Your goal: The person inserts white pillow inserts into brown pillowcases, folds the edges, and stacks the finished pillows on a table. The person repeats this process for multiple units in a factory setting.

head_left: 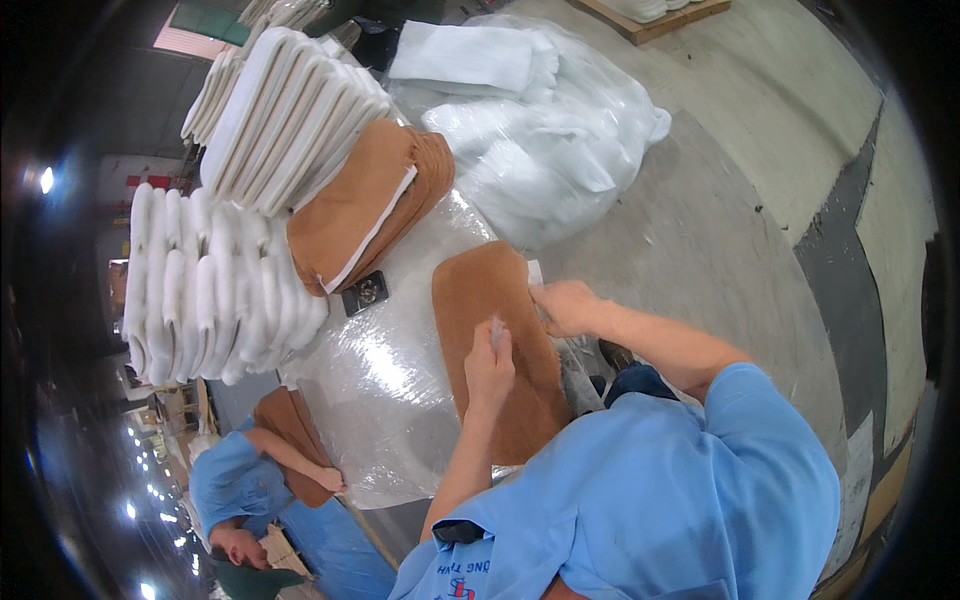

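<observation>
A brown, rounded fabric panel (470, 290) lies in front of me at the edge of a plastic-wrapped surface. Over its middle is my left hand (488, 365), fingers closed, with a small pale wisp at the fingertips that is too small to name. My right hand (566, 306) is closed at the panel's right edge, beside a small white strip (535, 272) that sticks out there. Its fingertips are partly hidden. Farther off, a stack of similar brown panels (375, 190) shows one white edge.
White padded pieces (285, 115) are piled at the far left, with folded fluffy white ones (200, 290) below. A small dark box (365, 293) sits by the brown stack. Clear plastic wraps a large white bundle (560, 140). At lower left a co-worker (240, 475) handles brown fabric.
</observation>
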Demonstrator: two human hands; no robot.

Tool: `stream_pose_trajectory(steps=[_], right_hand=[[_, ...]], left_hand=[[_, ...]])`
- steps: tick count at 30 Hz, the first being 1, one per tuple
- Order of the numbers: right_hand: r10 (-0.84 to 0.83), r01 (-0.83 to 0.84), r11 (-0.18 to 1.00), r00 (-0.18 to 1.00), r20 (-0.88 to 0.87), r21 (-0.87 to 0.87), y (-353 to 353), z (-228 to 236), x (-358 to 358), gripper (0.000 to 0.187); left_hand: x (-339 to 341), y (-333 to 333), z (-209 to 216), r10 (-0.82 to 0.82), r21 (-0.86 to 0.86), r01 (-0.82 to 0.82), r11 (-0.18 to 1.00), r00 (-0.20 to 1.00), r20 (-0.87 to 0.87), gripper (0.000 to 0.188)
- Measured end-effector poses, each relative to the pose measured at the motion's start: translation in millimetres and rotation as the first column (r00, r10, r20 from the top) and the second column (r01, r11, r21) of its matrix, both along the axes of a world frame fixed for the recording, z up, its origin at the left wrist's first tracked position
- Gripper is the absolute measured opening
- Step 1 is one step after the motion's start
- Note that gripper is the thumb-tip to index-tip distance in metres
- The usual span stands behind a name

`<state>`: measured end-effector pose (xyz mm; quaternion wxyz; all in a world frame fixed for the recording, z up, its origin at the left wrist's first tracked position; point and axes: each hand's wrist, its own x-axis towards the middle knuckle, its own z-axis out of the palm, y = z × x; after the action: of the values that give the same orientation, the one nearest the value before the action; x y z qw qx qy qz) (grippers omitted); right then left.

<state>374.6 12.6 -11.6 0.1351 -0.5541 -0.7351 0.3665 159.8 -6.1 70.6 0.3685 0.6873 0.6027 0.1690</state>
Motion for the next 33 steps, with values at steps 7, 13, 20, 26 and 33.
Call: stream_pose_trajectory(steps=[7, 13, 20, 26, 33], right_hand=[[-0.129, 0.128, 0.992, 0.990, -0.065, -0.017, -3.7, -31.8, 29.9, 0.026], [-0.420, 0.485, 0.867, 0.837, 0.352, -0.119, -60.1, -61.8, 153.6, 0.026], [-0.417, 0.328, 0.876, 0.883, -0.215, -0.354, -92.9, -4.9, 79.8, 0.022], [-0.781, -0.206, 0.539, 0.241, -0.577, -0.816, -88.8, 75.5, 1.7, 0.042], [-0.219, -0.237, 0.763, 0.780, -0.587, -0.601, -24.9, 83.5, 13.8, 0.051]], left_hand=[[-7.8, 16.6, -64.5, -0.023, 0.436, 0.152, 0.887, 0.958, -0.287, 0.045], [-11.0, 20.1, -71.1, -0.130, 0.390, 0.291, 0.874, 0.912, -0.388, 0.060], [34.8, -20.8, -7.7, -0.356, 0.075, 0.351, 0.933, 0.933, 0.057, 0.086], [28.7, -51.4, -10.3, -0.220, 0.151, 0.191, 0.970, 0.952, 0.213, 0.056], [-60.0, -96.5, -22.0, 0.256, 0.090, -0.279, 0.956, 0.944, 0.208, 0.028]])
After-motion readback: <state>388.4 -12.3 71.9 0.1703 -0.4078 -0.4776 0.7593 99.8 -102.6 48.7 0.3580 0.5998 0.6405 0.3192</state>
